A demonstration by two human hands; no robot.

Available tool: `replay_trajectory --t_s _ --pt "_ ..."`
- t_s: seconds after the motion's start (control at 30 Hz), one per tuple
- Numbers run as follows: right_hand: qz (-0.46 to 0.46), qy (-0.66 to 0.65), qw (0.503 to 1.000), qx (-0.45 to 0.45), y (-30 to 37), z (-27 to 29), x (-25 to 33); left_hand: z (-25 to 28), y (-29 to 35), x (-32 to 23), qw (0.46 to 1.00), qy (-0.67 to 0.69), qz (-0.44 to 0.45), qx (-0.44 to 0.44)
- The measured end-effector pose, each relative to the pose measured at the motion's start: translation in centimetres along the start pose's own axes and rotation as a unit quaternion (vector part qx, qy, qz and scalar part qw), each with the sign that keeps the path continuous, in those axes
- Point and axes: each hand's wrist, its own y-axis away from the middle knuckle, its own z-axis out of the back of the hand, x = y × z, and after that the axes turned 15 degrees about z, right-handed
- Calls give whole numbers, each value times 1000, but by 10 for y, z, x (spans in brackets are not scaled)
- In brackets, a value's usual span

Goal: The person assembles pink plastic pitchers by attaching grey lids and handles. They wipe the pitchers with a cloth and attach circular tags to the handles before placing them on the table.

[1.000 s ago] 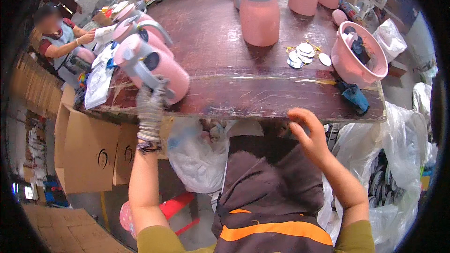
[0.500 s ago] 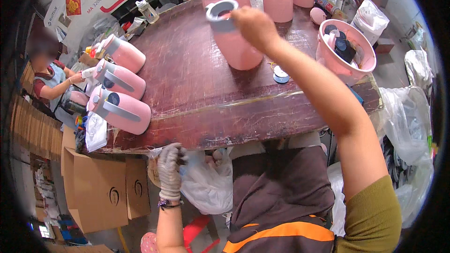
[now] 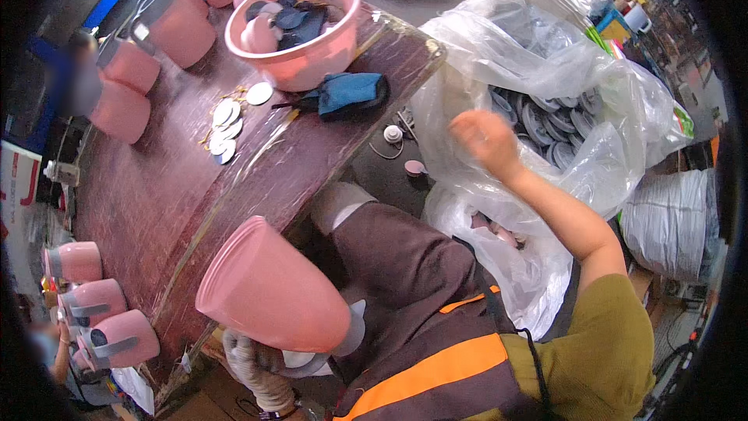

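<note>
My gloved left hand (image 3: 253, 370) grips a pink vacuum jug (image 3: 273, 288) near its grey handle (image 3: 308, 362). The jug lies tilted over my lap at the table's edge. Its wide base end points up and to the left, and its grey top faces my body. My bare right hand (image 3: 487, 140) is over a large clear plastic bag (image 3: 608, 156), near the grey round parts (image 3: 557, 125) inside it. The right fingers are blurred, so whether they hold anything is unclear.
A pink bucket (image 3: 351, 35) of dark discs and pink parts stands on the dark red table (image 3: 148, 210). Beside it lie a blue pouch (image 3: 352, 95) and several white discs (image 3: 224, 121). More pink jugs (image 3: 125, 339) line the table's left side and far edge.
The view has turned right. The jug has gone from upright on the table under my right hand to tilted in my left. My right hand has moved across to the plastic bag.
</note>
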Motion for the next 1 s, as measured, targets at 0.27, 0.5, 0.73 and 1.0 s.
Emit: replay_trajectory --t_s 0.27,0.5,0.73,1.0 --pt "-448 273 821 225 208 0 -220 -79 2 15 984 -157 58 54" --pt "-392 334 826 230 222 10 -231 -92 17 20 970 -224 78 45" --pt "-245 -63 967 8 59 51 -14 -106 25 25 912 -394 38 108" --pt "205 -249 945 58 -11 28 145 -85 37 33 902 -418 -8 110"
